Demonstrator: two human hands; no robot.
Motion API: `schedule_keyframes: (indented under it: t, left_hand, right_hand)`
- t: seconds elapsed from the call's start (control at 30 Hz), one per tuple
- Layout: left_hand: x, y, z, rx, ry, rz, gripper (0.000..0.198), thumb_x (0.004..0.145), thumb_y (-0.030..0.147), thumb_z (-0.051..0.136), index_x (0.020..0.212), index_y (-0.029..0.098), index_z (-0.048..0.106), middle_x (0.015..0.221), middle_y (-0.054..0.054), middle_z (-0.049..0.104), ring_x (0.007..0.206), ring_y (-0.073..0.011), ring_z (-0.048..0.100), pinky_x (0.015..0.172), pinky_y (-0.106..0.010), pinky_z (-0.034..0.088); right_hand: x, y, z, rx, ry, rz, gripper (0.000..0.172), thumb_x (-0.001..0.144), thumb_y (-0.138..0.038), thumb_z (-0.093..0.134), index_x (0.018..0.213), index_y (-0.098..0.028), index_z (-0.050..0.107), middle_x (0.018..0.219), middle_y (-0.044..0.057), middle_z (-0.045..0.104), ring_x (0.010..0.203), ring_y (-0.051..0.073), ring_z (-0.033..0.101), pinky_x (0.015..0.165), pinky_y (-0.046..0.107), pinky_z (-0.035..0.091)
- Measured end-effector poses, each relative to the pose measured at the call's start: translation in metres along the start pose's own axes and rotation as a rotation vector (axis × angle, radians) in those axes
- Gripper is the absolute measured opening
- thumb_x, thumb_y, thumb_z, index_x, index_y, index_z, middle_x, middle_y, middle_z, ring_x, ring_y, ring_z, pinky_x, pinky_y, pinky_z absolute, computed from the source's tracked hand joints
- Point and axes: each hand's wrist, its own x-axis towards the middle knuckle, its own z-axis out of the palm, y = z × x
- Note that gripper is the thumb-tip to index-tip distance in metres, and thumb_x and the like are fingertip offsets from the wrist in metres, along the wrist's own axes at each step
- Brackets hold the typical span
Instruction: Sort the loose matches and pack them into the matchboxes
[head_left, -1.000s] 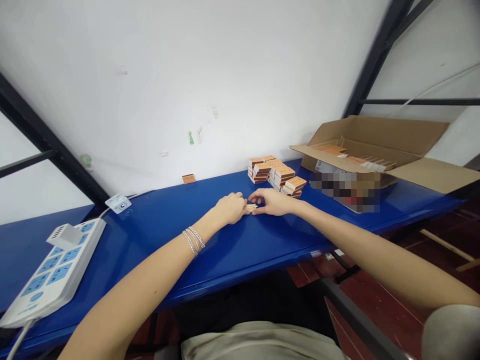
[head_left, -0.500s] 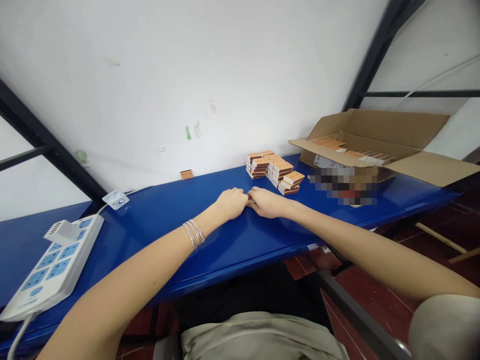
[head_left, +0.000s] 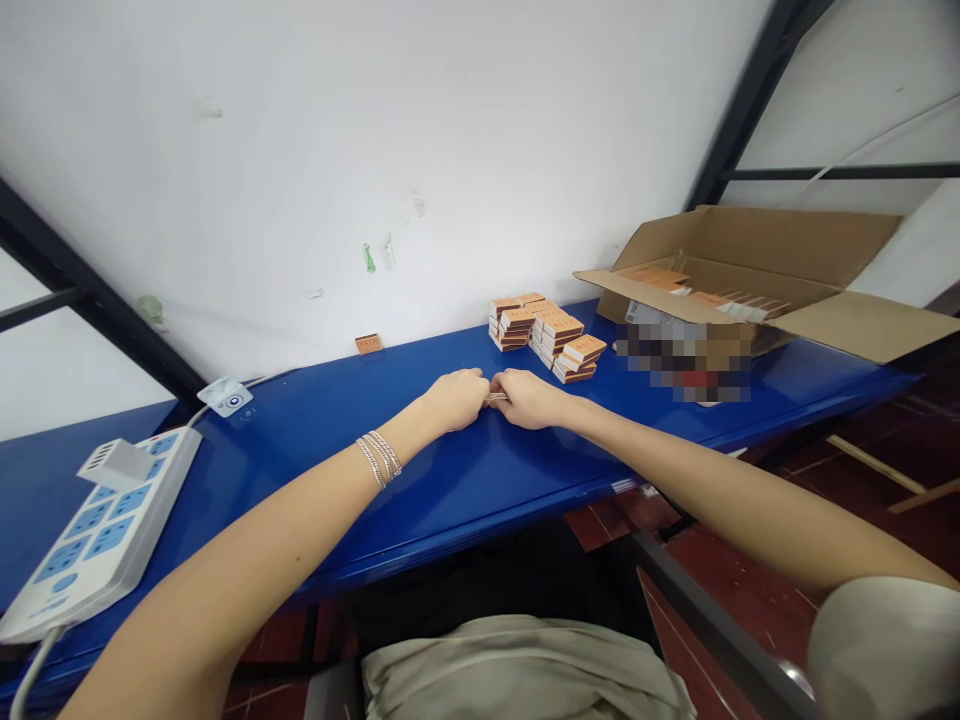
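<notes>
Pinch of small tan object [head_left: 496, 398] between left hand [head_left: 454, 398] and right hand [head_left: 528, 398], held over blue tabletop [head_left: 315, 440]. Stacked orange boxes [head_left: 536, 335] stand just beyond.

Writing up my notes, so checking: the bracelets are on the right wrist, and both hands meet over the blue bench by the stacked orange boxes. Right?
No: the head view shows the bracelets on the left wrist, not the right. The rest stands.
</notes>
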Motion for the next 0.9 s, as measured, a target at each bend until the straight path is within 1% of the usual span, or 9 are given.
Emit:
schedule_keyframes:
  t: [0.13, 0.27, 0.47, 0.57, 0.67, 0.8, 0.9]
  left_hand:
    - [-0.002, -0.002, 0.002, -0.023, 0.022, -0.013, 0.026, 0.096, 0.023, 0.045, 0.096, 0.012, 0.068, 0.104, -0.015, 0.065, 0.096, -0.0261, 0.067, 0.081, -0.034, 0.051]
    - [-0.004, -0.003, 0.003, -0.02, 0.038, -0.006, 0.026, 0.095, 0.02, 0.044, 0.095, 0.011, 0.068, 0.104, -0.016, 0.066, 0.096, -0.0271, 0.067, 0.079, -0.034, 0.051]
    - [-0.003, -0.004, 0.002, -0.004, 0.029, -0.014, 0.023, 0.093, 0.018, 0.046, 0.096, 0.011, 0.067, 0.103, -0.015, 0.068, 0.097, -0.0252, 0.067, 0.08, -0.032, 0.052]
    - [-0.001, -0.008, 0.004, 0.039, 0.039, 0.018, 0.023, 0.092, 0.016, 0.045, 0.096, 0.011, 0.067, 0.104, -0.014, 0.068, 0.096, -0.0258, 0.068, 0.078, -0.032, 0.052]
    - [0.002, -0.012, 0.005, 0.066, 0.039, 0.045, 0.024, 0.092, 0.016, 0.044, 0.097, 0.011, 0.066, 0.105, -0.015, 0.068, 0.095, -0.0265, 0.068, 0.077, -0.033, 0.053]
    - [0.005, -0.016, 0.003, 0.089, 0.038, 0.036, 0.024, 0.092, 0.016, 0.043, 0.1, 0.011, 0.065, 0.106, -0.015, 0.067, 0.098, -0.0261, 0.067, 0.078, -0.033, 0.052]
    - [0.006, -0.02, 0.002, 0.095, 0.043, 0.044, 0.024, 0.093, 0.017, 0.043, 0.1, 0.011, 0.065, 0.105, -0.015, 0.067, 0.097, -0.0258, 0.067, 0.079, -0.034, 0.051]
  right_hand:
    - [0.0, -0.003, -0.001, -0.05, -0.004, -0.015, 0.02, 0.093, -0.019, 0.045, 0.1, -0.01, 0.061, 0.105, 0.02, 0.068, 0.099, 0.029, 0.063, 0.081, 0.034, 0.044]
    - [-0.002, -0.007, 0.002, -0.072, -0.008, -0.021, 0.023, 0.095, -0.019, 0.042, 0.102, -0.007, 0.06, 0.107, 0.023, 0.066, 0.098, 0.03, 0.063, 0.08, 0.034, 0.044]
    - [-0.003, -0.009, 0.005, -0.072, -0.018, 0.0, 0.025, 0.096, -0.018, 0.04, 0.107, -0.007, 0.059, 0.11, 0.021, 0.066, 0.103, 0.028, 0.063, 0.084, 0.032, 0.043]
    - [-0.002, -0.009, 0.005, -0.062, -0.007, 0.009, 0.026, 0.097, -0.02, 0.04, 0.108, -0.006, 0.059, 0.11, 0.02, 0.066, 0.103, 0.027, 0.063, 0.084, 0.031, 0.042]
    - [0.0, -0.009, 0.004, -0.041, 0.016, 0.017, 0.024, 0.097, -0.021, 0.041, 0.107, -0.007, 0.059, 0.11, 0.02, 0.066, 0.102, 0.027, 0.063, 0.082, 0.031, 0.042]
    - [0.004, -0.008, 0.001, -0.029, 0.029, 0.021, 0.021, 0.094, -0.014, 0.043, 0.105, -0.008, 0.06, 0.108, 0.018, 0.067, 0.099, 0.026, 0.064, 0.078, 0.029, 0.041]
    - [0.008, -0.008, -0.003, -0.026, 0.032, 0.029, 0.021, 0.094, -0.014, 0.043, 0.103, -0.009, 0.06, 0.108, 0.018, 0.068, 0.098, 0.026, 0.064, 0.076, 0.029, 0.04]
